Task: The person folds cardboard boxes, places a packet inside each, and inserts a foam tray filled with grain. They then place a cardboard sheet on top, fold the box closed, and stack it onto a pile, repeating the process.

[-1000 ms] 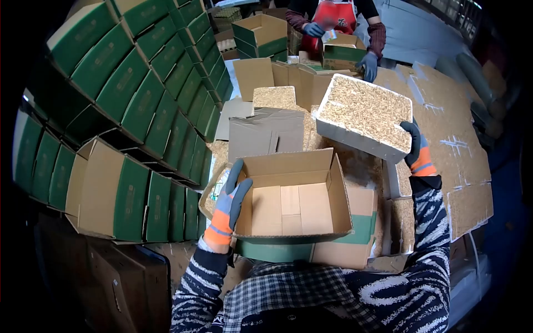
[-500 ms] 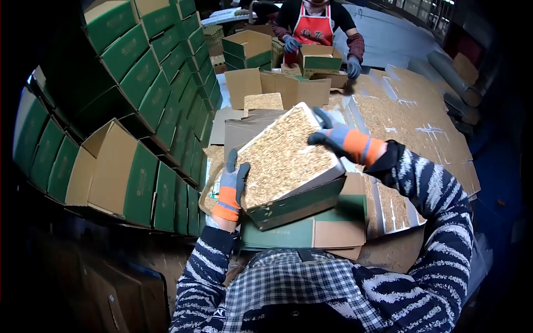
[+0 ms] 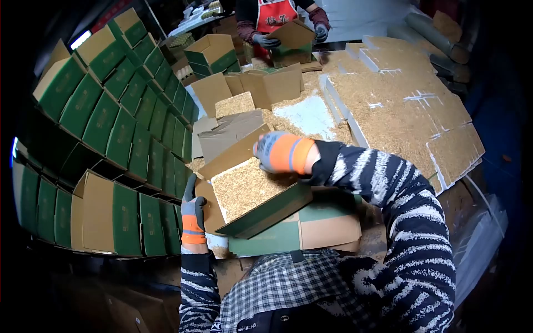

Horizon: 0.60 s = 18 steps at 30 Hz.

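Note:
A green cardboard box (image 3: 266, 210) sits tilted in front of me, its brown inner flap raised along the far side. Inside it lies a white-edged foam block topped with tan husks (image 3: 239, 191). My left hand (image 3: 192, 213), in a grey and orange glove, grips the box's left end with thumb and fingers either side of the brown flap. Above the block's far right part is my right hand (image 3: 284, 152), fingers curled in and partly blurred; whatever they hold, if anything, is hidden. Beneath the box are flattened green and brown cartons (image 3: 327, 230).
Green boxes (image 3: 111, 111) are stacked high on the left, with an open one (image 3: 97, 213) nearer. Husk-covered white foam blocks (image 3: 405, 111) spread over the table's right side. Across the table, a person in a red apron (image 3: 275, 15) handles another green box (image 3: 291, 53).
The husk-topped block has gone down inside the green box. My right hand moved left over it, and my left hand shifted to the box's left end. The view turned; the co-worker's box is now raised.

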Each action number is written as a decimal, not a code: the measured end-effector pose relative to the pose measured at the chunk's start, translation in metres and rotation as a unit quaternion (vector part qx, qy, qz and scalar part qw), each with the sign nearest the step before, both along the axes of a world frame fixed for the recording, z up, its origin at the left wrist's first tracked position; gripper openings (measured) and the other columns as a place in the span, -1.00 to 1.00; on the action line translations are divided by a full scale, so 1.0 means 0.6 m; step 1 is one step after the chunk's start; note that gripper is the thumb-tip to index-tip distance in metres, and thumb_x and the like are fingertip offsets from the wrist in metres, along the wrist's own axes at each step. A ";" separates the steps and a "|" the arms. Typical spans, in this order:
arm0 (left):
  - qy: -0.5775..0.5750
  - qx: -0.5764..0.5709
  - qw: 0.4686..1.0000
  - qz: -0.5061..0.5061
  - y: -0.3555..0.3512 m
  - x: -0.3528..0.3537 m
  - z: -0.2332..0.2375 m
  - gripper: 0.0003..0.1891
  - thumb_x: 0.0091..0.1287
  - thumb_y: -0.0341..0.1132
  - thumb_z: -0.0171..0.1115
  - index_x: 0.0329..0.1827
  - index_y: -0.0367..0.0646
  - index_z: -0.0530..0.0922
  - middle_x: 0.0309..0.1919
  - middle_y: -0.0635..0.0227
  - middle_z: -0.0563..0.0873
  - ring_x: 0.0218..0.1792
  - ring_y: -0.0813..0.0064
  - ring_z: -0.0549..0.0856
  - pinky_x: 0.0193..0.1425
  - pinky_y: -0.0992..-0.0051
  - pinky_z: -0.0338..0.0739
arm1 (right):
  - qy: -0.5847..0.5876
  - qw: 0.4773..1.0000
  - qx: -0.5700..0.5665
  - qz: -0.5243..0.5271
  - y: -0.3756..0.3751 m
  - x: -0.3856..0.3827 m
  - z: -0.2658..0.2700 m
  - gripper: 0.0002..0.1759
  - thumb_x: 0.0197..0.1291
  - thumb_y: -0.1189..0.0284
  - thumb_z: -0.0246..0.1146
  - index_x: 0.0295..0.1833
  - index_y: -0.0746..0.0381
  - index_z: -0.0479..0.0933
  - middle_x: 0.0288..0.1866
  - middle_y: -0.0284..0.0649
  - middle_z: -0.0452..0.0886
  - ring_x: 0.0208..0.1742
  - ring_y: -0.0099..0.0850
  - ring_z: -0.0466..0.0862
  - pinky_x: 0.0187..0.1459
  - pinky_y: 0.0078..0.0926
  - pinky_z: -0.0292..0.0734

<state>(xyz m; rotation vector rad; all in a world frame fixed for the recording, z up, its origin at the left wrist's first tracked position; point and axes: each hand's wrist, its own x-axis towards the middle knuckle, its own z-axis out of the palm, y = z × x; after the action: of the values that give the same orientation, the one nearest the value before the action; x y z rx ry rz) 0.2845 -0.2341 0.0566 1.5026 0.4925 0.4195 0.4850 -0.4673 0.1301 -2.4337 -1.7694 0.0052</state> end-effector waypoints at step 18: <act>0.007 -0.031 0.999 0.023 -0.033 0.008 0.024 -0.15 -0.07 -0.58 -0.05 0.50 -0.26 0.30 0.37 0.19 0.47 0.29 0.35 0.53 0.37 0.50 0.41 | 0.444 0.834 -0.054 -0.325 -0.046 0.299 -0.570 -0.47 0.18 -0.03 0.29 -0.17 0.28 0.71 -0.14 0.07 0.71 -0.07 -0.02 0.69 -0.03 -0.10 0.55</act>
<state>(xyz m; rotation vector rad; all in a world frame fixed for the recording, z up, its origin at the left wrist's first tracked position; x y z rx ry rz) 0.2891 -0.2538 0.0709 1.4376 0.5477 0.4268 0.6646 -0.4946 -0.2120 -2.3314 -0.5315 0.9947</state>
